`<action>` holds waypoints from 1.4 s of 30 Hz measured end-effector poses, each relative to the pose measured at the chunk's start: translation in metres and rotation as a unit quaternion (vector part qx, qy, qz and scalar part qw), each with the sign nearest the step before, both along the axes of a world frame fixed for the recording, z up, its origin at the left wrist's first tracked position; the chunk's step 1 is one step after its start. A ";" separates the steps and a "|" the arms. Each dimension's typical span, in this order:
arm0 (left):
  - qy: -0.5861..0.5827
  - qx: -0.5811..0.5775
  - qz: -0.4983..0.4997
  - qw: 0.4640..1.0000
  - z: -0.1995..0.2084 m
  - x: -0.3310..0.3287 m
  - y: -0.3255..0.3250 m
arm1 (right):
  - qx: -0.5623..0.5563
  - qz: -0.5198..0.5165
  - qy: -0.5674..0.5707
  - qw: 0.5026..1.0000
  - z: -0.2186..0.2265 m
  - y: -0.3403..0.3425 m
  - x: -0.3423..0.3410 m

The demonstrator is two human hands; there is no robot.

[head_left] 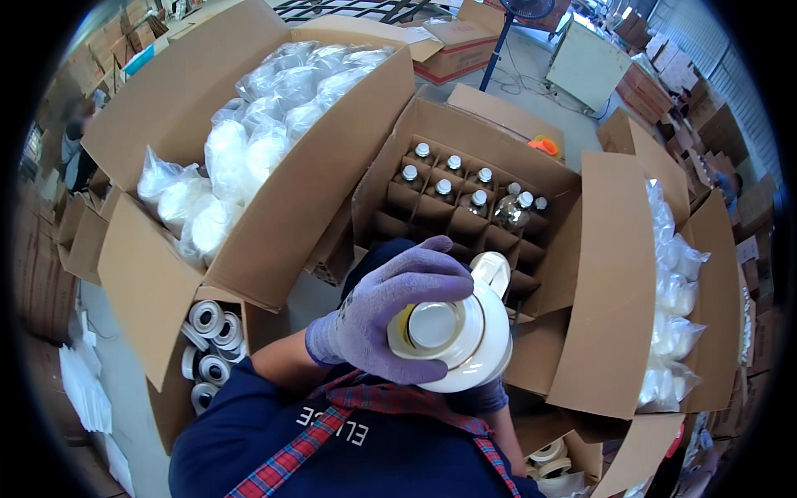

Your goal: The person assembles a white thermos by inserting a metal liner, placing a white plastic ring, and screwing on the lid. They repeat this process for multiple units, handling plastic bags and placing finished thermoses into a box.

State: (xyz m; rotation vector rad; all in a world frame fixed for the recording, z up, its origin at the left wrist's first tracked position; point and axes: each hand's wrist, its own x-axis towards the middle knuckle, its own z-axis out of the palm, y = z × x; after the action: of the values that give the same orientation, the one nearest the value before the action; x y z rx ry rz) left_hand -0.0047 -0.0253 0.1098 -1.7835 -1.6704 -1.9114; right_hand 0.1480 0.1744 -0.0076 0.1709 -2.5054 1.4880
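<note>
Jug (480,344), white, one, with handle (496,270): held before the chest, mouth toward the viewer, near side of the centre box (473,129). Left hand (386,307), purple glove: thumb and fingers curved around the jug's neck, holding it. Right hand (490,398), purple glove: beneath the jug, mostly hidden; its grip cannot be told. Bottles (477,201), clear, silver-capped: upright in the centre box, among card dividers (390,226). Bags (270,104), clear, white contents: in the left box (332,158). Rolls (215,371), white: lower left, in a smaller box (170,411).
</note>
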 end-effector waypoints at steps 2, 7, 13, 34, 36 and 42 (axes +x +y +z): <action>0.002 0.030 0.001 1.000 0.003 0.005 0.008 | 0.005 -0.011 -0.008 1.000 -0.004 0.006 -0.004; -0.006 0.039 0.069 0.997 0.008 0.013 0.014 | -0.003 -0.028 -0.009 1.000 -0.010 0.012 -0.001; -0.030 -0.056 0.038 0.997 0.036 0.013 0.005 | -0.033 -0.056 -0.025 0.998 -0.006 0.025 0.005; -0.089 -0.116 -0.187 0.972 -0.025 0.049 0.036 | -0.607 -0.153 -0.050 0.778 -0.016 0.057 0.104; -0.025 -0.149 -0.169 0.974 -0.043 0.037 0.042 | -0.572 -0.183 -0.044 0.798 -0.041 0.058 0.114; 0.069 -0.409 -0.097 0.905 -0.142 0.062 0.033 | -0.357 -0.311 -0.066 0.878 -0.165 0.086 0.172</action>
State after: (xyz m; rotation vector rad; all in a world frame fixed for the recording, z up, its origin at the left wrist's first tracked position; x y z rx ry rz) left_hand 0.0572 0.0072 -0.0325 -2.3249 -2.5471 -1.1201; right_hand 0.3201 0.2601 -0.1728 -0.7948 -1.6425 1.9873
